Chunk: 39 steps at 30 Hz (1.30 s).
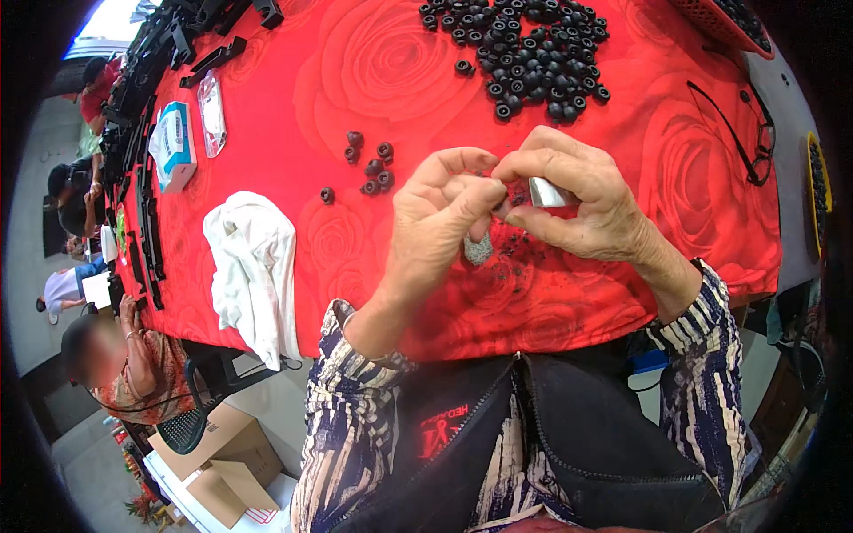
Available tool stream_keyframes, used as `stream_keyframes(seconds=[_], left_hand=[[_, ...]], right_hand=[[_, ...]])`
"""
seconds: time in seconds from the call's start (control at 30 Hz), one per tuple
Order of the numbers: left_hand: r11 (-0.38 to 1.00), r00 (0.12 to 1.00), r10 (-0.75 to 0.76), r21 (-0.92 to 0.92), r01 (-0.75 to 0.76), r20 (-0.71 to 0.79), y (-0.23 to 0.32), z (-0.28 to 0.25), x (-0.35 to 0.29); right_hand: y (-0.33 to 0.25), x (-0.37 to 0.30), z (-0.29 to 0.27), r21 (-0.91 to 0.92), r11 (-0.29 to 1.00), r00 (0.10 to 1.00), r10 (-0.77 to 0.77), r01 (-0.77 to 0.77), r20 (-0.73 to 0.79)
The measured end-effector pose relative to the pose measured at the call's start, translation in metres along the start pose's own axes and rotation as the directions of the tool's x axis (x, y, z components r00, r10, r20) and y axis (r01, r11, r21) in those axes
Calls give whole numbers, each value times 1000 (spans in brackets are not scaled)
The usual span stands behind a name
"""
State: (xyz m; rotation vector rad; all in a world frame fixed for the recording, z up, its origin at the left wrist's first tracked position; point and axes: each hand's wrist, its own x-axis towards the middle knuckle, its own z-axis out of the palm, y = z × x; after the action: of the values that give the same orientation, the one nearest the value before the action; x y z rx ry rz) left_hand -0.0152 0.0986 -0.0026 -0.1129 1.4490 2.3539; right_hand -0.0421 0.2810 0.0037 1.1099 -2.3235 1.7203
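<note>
My left hand [437, 209] and my right hand [582, 195] meet fingertip to fingertip above the red tablecloth [342, 293]. The left fingers pinch together; whatever is between them is hidden. Curled in my right hand is a shiny silver metal piece [547, 193], mostly covered by the fingers. Just below the left fingertips shows a grey speckled piece [478, 250]; I cannot tell whether it is worn or lies on the cloth. Dark crumbs [515, 244] are scattered beneath both hands. To the left lie several small round black caps [377, 167].
A large heap of black caps [538, 67] lies at the back, near a red basket [724, 27]. Eyeglasses [755, 160] rest at right. Leftward are a white cloth [251, 271], a tissue pack [173, 147] and long black parts [147, 191]. Another person [133, 369] sits at the left edge.
</note>
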Motion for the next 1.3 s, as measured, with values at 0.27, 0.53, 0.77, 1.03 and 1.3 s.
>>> stream_keyframes(seconds=[0.27, 0.53, 0.77, 1.03, 1.3], left_hand=[[991, 992, -72, -103, 83, 106, -3, 0, -3], [958, 967, -215, -162, 235, 134, 1, 2, -4], [957, 941, -288, 84, 277, 179, 12, -12, -2], [949, 951, -238, -159, 271, 200, 0, -7, 1], [930, 949, -263, -214, 298, 176, 2, -5, -1]], right_hand=[[-2, -2, 2, 14, 999, 999, -37, 37, 8], [3, -6, 10, -289, 945, 980, -182, 151, -82], [-1, -2, 3, 92, 993, 991, -87, 77, 100], [-1, -6, 6, -210, 965, 978, -183, 159, -101], [0, -7, 8, -315, 927, 962, -250, 205, -108]])
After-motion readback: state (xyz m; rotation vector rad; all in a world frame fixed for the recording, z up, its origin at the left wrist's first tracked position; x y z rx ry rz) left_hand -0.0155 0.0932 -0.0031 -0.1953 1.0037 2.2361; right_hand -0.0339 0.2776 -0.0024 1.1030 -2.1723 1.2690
